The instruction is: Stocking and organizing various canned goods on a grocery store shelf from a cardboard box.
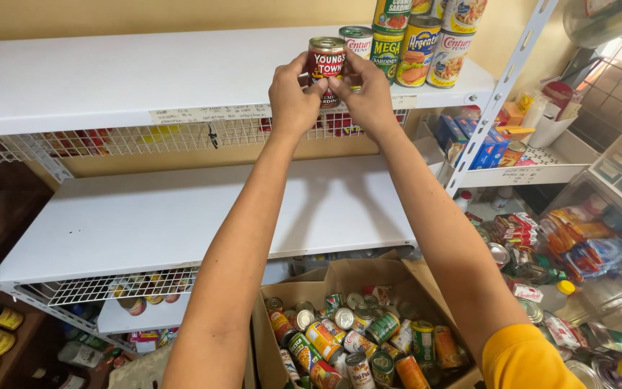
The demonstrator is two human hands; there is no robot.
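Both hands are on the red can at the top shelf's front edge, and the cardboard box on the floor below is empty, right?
Not quite. The head view shows the cardboard box below is full of cans, not empty. The rest holds: the left hand and right hand both grip the red can at the top shelf's front edge.

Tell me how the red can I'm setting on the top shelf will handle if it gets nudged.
The red can looks rigid metal, probably heavy for its size. Upright on the flat top shelf, it likely stays put; tipped sideways, it would probably roll.
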